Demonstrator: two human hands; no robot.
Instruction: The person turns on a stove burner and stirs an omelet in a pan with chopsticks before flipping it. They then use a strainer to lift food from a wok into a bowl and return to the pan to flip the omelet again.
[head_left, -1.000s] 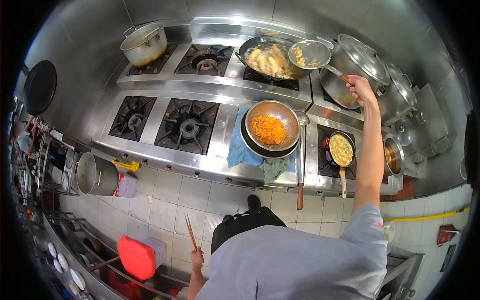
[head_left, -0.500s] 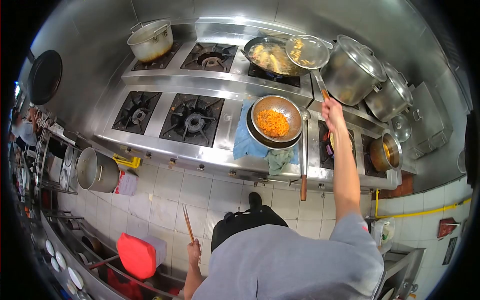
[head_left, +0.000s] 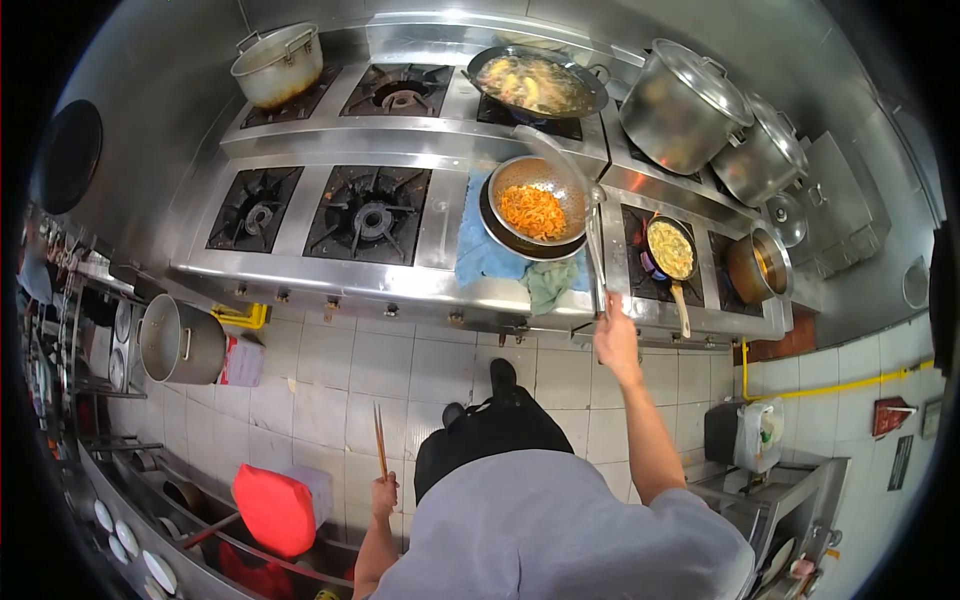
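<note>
My right hand [head_left: 615,338] is closed around the long handle of a wire skimmer [head_left: 553,158]. The skimmer is tipped on edge over a metal colander [head_left: 572,192] that holds orange fried food [head_left: 531,210]. The colander sits in a dark pan on the stove front. Behind it, a wok [head_left: 535,85] holds pieces frying in oil. My left hand [head_left: 383,492] hangs low by my side and grips a pair of wooden chopsticks [head_left: 379,442] pointing up.
A small pan of yellow food [head_left: 671,250] and an open pot [head_left: 756,267] sit on the right burners. Two big lidded pots [head_left: 685,105] stand behind, another pot [head_left: 275,65] at back left. Blue cloth [head_left: 474,262] lies under the colander. A red container [head_left: 273,510] stands on the floor.
My right hand drew the skimmer back from above the wok and lowered it over the colander of orange food. The left hand stayed low with the chopsticks.
</note>
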